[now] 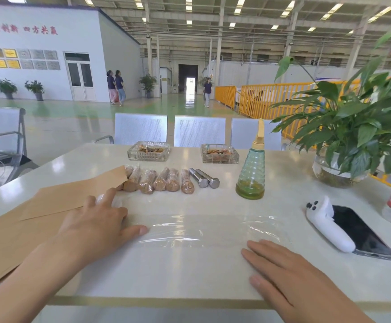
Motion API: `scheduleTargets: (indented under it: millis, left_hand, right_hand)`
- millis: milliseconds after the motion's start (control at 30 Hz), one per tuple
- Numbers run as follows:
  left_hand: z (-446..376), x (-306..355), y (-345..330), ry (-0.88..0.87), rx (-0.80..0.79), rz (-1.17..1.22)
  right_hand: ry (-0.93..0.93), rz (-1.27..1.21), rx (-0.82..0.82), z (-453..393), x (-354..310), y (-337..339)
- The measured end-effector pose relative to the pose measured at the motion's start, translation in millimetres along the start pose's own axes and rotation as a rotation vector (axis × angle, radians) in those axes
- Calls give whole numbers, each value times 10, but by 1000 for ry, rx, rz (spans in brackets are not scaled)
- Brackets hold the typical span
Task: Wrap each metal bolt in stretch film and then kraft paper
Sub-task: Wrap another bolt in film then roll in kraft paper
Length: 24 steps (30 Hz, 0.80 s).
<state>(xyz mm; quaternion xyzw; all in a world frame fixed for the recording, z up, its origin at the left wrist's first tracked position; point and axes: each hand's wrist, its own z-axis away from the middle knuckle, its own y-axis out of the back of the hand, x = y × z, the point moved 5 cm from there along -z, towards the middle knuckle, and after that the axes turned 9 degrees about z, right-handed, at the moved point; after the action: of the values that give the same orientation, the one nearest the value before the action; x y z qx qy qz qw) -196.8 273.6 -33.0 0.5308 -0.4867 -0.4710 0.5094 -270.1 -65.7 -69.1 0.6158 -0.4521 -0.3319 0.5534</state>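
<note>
A sheet of film (203, 229) lies flat on the table (189, 276), its left end under the left hand (96, 221), whose fingers are spread and also rest on the film roll (106, 199). The right hand (290, 273) lies flat with straight fingers by the sheet's near right corner. Behind, two bare bolts (205, 178) lie beside a row of wrapped bolts (159, 180), with kraft paper (50, 206) at left.
</note>
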Motion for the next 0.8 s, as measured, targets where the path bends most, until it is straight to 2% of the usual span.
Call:
scheduleTargets:
  millis: [100,133,200,267,367,400,500,600,667,800]
  left_hand:
    - [-9,-14,-22,-5,23,-10]
    - [-14,-22,-25,-6,32,-7]
    - [-29,-34,-32,-9,32,-6]
    - [-42,-45,-37,-3,9,2]
    - [-36,-44,-18,1,2,15]
    - [-33,-36,-4,1,22,11]
    - [-41,26,55,-18,122,-58]
    - [-23,201,96,-148,203,-46]
    - [10,380,58,-255,183,-11]
    - [79,590,-105,-308,89,-3]
  right_hand:
    - [28,-80,52,43,-75,82]
    - [32,-95,166,59,-27,54]
    - [-51,-186,196,62,99,2]
    - [-91,-71,211,28,117,40]
    - [-159,-23,189,-156,23,124]
    - [-152,-49,202,-219,-27,130]
    - [-97,-80,101,-431,-162,28]
    - [-91,-106,-3,-571,-261,-63]
    - [-100,-75,-28,-609,-289,-93]
    - [-100,-85,-40,-601,-243,-124]
